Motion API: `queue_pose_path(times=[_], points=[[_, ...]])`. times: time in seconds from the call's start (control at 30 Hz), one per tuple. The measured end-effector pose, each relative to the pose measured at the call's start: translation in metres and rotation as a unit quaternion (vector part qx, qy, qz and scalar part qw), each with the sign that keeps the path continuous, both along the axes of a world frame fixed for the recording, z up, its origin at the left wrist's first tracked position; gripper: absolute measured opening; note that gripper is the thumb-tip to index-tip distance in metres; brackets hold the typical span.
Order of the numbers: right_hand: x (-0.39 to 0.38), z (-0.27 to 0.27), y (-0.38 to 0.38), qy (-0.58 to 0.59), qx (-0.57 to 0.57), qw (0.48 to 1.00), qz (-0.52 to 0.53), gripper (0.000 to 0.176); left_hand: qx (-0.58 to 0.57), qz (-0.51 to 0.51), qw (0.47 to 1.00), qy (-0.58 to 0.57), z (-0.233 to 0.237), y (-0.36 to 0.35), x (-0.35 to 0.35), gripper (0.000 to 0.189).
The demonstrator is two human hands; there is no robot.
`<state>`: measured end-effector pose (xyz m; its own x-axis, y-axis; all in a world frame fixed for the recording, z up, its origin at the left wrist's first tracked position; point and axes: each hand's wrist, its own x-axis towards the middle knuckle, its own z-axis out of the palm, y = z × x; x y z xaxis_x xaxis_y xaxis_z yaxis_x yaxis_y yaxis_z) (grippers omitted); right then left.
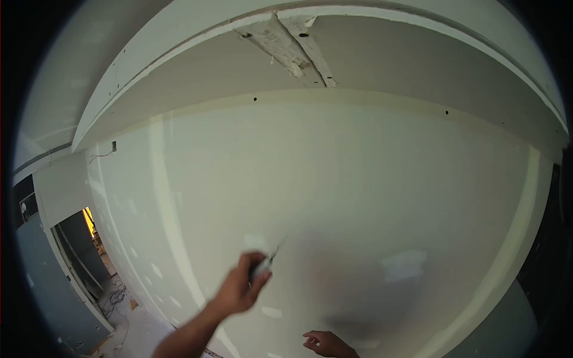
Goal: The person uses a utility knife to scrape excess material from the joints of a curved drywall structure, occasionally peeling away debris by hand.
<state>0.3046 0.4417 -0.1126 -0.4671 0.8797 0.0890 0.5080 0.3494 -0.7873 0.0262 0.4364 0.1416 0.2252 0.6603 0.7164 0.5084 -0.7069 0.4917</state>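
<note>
My left hand [242, 286] is raised before a pale wall [334, 179], its fingers closed round a small tool [265, 262] with a thin tip that points up and to the right. Blur hides the tool's exact shape. Lower and to the right is my right hand [328, 344], with its fingers curled and thumb close to them; whether anything lies between them is too small to tell. Lighter patches [404, 265] and pale vertical bands [170, 221] mark the wall around the hands.
Overhead, a ceiling edge [179, 48] curves across, with a rough seam [292, 53] in its underside. Red wires [102, 156] stick out of the wall at the left. Past a doorway [83, 250] at lower left, cables [116, 296] lie on the floor.
</note>
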Motion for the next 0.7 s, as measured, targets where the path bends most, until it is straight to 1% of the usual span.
queue_pose_path(times=[0.03,0.07,0.1,0.13,0.17,0.23,0.27,0.33,0.37,0.4,0.43,0.47,0.53,0.57,0.6,0.63,0.7], points=[[0.004,-0.006,-0.002,-0.005,0.0,1.0,0.005,0.039,0.054,0.019,0.998,0.034,0.041,-0.005,-0.004,0.037],[0.01,-0.009,-0.002,-0.005,0.003,1.0,0.007,0.039,0.188,0.005,0.981,0.043,0.074,0.005,-0.008,0.037],[0.013,-0.004,-0.006,0.003,0.007,1.0,-0.001,0.039,0.259,0.035,0.963,0.067,0.111,0.01,-0.011,0.036],[0.016,0.0,-0.011,0.012,0.009,1.0,-0.009,0.038,0.354,0.053,0.93,0.08,0.147,0.015,-0.011,0.032],[0.02,0.004,-0.012,0.014,0.011,1.0,-0.011,0.038,0.412,0.086,0.902,0.1,0.182,0.018,-0.009,0.03],[0.027,0.017,-0.013,0.113,0.163,0.977,-0.084,0.03,0.491,0.127,0.853,0.122,0.232,0.023,-0.009,0.027],[0.035,0.027,-0.015,0.115,0.164,0.976,-0.084,0.03,0.514,0.121,0.838,0.137,0.251,0.023,-0.009,0.026],[0.058,0.054,-0.019,0.157,0.245,0.943,-0.162,0.01,0.522,0.136,0.828,0.154,0.271,0.025,-0.013,0.024],[0.07,0.069,-0.021,0.175,0.292,0.92,-0.197,0.009,0.526,0.147,0.82,0.173,0.276,0.025,-0.015,0.024],[0.083,0.082,-0.024,0.192,0.336,0.892,-0.232,0.011,0.528,0.157,0.812,0.192,0.277,0.024,-0.017,0.024],[0.097,0.092,-0.029,0.203,0.347,0.879,-0.258,0.011,0.529,0.163,0.807,0.204,0.277,0.024,-0.018,0.024],[0.111,0.101,-0.033,0.212,0.358,0.864,-0.284,0.011,0.529,0.161,0.808,0.205,0.277,0.025,-0.018,0.024],[0.137,0.115,-0.04,0.221,0.407,0.826,-0.321,0.011,0.56,0.193,0.782,0.193,0.277,0.028,-0.017,0.023],[0.148,0.114,-0.04,0.253,0.413,0.806,-0.34,0.011,0.56,0.193,0.782,0.193,0.276,0.027,-0.017,0.023],[0.156,0.115,-0.04,0.285,0.42,0.784,-0.359,0.011,0.548,0.183,0.794,0.188,0.275,0.026,-0.017,0.023],[0.163,0.116,-0.037,0.286,0.42,0.784,-0.357,0.011,0.536,0.174,0.806,0.183,0.275,0.025,-0.017,0.024],[0.176,0.118,-0.032,0.26,0.493,0.688,-0.465,0.012,0.552,0.171,0.796,0.178,0.277,0.026,-0.013,0.024]])
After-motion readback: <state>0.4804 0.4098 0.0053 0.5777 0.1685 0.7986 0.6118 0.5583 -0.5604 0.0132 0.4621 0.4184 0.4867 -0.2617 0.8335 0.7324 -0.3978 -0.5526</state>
